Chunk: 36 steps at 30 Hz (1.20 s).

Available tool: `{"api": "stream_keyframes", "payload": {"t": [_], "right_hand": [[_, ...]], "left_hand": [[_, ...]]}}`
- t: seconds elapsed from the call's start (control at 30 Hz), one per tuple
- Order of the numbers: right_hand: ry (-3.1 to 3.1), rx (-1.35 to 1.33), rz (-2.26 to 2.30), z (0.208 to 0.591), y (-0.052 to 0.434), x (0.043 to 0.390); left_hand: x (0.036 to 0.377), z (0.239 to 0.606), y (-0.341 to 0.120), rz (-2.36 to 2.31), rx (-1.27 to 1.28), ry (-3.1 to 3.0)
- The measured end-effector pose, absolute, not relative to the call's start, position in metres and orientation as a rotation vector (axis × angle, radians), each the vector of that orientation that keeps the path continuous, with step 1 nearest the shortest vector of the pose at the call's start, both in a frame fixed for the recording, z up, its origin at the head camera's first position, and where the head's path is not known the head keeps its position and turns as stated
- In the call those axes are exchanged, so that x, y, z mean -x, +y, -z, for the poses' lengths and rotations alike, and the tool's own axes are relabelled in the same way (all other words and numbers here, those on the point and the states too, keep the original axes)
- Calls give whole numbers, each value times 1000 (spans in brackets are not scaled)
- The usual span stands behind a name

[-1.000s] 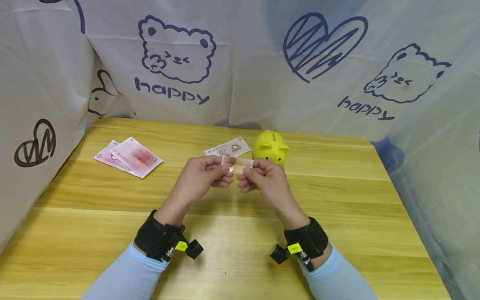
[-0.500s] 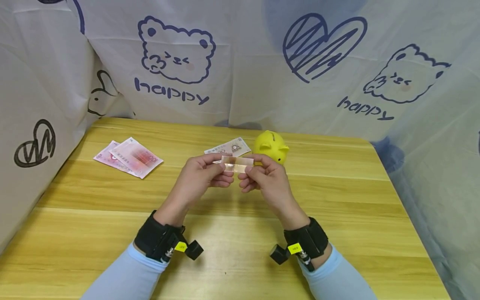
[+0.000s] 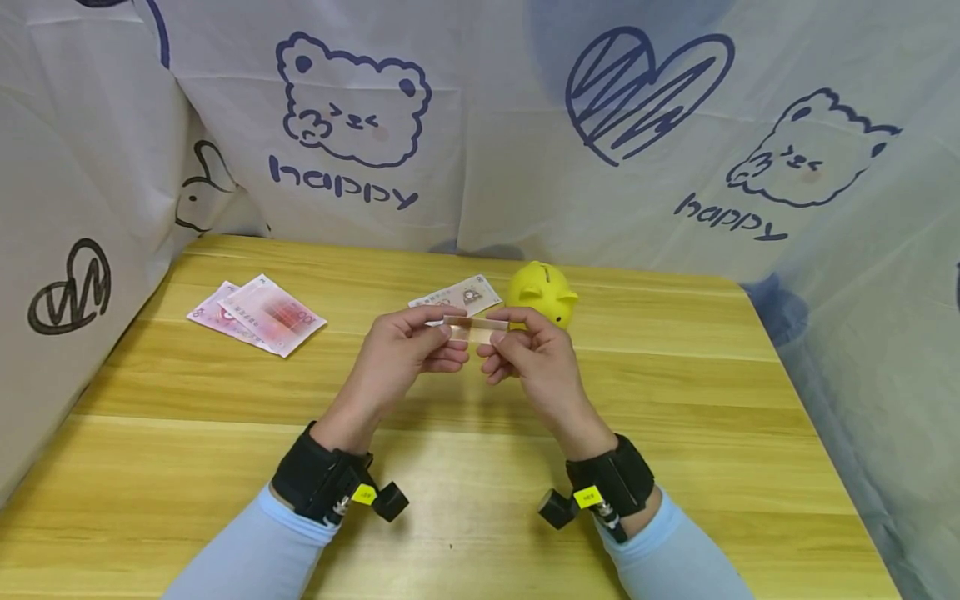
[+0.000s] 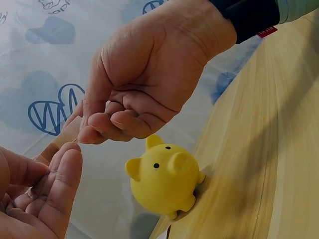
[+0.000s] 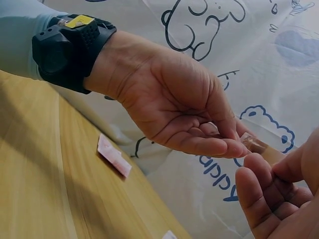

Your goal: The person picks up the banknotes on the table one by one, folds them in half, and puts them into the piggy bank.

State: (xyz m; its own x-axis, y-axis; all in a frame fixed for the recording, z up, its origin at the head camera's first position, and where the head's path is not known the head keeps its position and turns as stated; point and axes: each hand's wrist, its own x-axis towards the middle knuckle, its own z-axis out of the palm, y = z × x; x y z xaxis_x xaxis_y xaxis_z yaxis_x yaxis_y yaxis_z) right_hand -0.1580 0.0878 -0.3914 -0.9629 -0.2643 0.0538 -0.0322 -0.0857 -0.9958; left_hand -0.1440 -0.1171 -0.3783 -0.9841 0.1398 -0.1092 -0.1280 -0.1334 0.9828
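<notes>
Between both hands, above the table, is a small folded banknote (image 3: 474, 329), a brownish strip in the head view. My left hand (image 3: 401, 346) pinches its left end between thumb and fingers. At the right end, my right hand (image 3: 536, 354) pinches it likewise. The left wrist view shows the folded banknote (image 4: 52, 149) partly hidden by the fingers, and the right wrist view shows a section of the banknote (image 5: 264, 150) between the fingertips. Just behind the hands stands a yellow piggy bank (image 3: 542, 290) with a slot on top.
A flat banknote (image 3: 453, 293) lies left of the piggy bank, partly covered by the left hand. Two overlapping pinkish banknotes (image 3: 277, 312) lie at the left of the wooden table (image 3: 675, 400). Printed cloth (image 3: 495, 167) hangs behind the table and at its sides.
The folded banknote has tilted in the fingers, so it looks narrower in the head view. The hands have shifted only slightly; the other things stay where they were.
</notes>
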Motion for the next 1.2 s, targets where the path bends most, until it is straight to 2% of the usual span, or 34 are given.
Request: {"api": "stream_keyframes", "payload": {"t": [1.2], "right_hand": [[2090, 340, 2182, 396, 88, 159]], "left_hand": [[144, 379, -118, -2186, -82, 1934]]}}
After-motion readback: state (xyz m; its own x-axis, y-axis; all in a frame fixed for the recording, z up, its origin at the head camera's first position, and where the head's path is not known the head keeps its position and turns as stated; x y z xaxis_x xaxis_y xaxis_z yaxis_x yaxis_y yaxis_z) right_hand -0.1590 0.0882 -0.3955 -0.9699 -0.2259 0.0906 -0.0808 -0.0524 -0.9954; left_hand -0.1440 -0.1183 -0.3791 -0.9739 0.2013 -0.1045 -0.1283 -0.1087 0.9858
